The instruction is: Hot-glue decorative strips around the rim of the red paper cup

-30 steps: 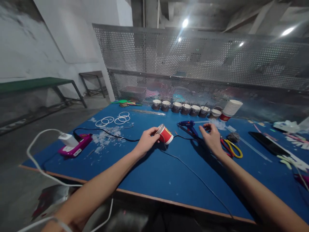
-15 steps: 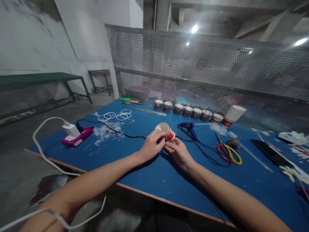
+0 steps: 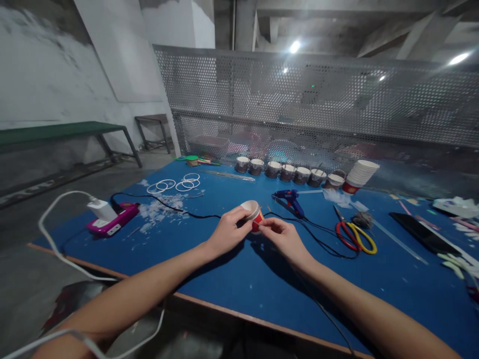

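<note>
Table (image 3: 224, 279), past its front edge: my left hand (image 3: 229, 230) grips the cup (image 3: 257, 218), right hand (image 3: 286, 243) apparently fitting pinched cord (image 3: 329, 314), needing tension.

A white adapter (image 3: 102, 209) sits plugged into the purple power strip (image 3: 121, 220). Beyond that strip stand a green table (image 3: 63, 131) and, farther right, a perforated metal screen (image 3: 284, 94).

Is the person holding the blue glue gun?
No, the glue gun lies on the table, while the left hand and right hand are both at the red paper cup.
</note>
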A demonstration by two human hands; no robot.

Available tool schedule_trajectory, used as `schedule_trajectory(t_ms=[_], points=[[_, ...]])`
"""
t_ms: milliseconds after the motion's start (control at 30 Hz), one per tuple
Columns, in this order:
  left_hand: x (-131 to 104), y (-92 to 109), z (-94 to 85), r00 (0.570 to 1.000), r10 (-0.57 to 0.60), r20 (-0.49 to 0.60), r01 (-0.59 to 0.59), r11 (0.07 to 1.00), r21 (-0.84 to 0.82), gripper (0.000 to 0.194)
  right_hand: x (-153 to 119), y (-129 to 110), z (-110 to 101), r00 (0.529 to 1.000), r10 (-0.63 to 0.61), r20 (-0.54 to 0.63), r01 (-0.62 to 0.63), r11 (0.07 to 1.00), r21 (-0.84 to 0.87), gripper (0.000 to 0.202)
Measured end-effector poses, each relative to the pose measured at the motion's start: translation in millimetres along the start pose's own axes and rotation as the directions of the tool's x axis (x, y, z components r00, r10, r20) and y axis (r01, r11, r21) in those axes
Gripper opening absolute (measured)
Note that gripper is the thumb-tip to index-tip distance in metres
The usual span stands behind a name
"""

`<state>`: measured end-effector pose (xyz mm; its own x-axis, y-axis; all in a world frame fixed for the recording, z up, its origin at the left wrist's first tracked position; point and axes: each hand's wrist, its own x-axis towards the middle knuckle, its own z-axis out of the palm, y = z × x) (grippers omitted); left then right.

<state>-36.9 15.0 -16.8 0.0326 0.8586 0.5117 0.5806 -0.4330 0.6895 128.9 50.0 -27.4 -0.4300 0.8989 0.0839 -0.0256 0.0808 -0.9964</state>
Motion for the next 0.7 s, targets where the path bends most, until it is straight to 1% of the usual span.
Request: schedule_trajectory(t_ms=[67,167,267,367,533,700], points=[[-1,3,-0.5,0.999,-0.018,0.032,0.019,1.000,-0.011,0.020,-1,-1,0,0.994,-0.113,-0.007,0.112,0.987,-0.115,0.021],[-3,6,-1.4,0.997,-0.037,0.070,0.038,0.999,-0.015,0.021,-2,-1,-1,0.965,-0.263,-0.020,0.250,0.936,-0.249,0.021],[-3,7,-2.0,0.994,-0.063,0.089,0.067,0.997,-0.039,0.021,-3,1,-2,0.933,-0.358,-0.037,0.326,0.886,-0.330,0.020],[-3,8,-2.6,0.989,-0.100,0.113,0.108,0.991,-0.075,0.022,-3,3,-3,0.919,-0.388,-0.069,0.340,0.868,-0.362,0.019],[-3,11,-3.9,0.980,-0.136,0.147,0.152,0.983,-0.106,0.022,0,4,-3,0.920,-0.378,-0.106,0.325,0.885,-0.335,0.020],[-2,12,-3.1,0.972,-0.162,0.170,0.180,0.979,-0.100,0.022,-1,3,-1,0.909,-0.397,-0.127,0.335,0.876,-0.346,0.018]])
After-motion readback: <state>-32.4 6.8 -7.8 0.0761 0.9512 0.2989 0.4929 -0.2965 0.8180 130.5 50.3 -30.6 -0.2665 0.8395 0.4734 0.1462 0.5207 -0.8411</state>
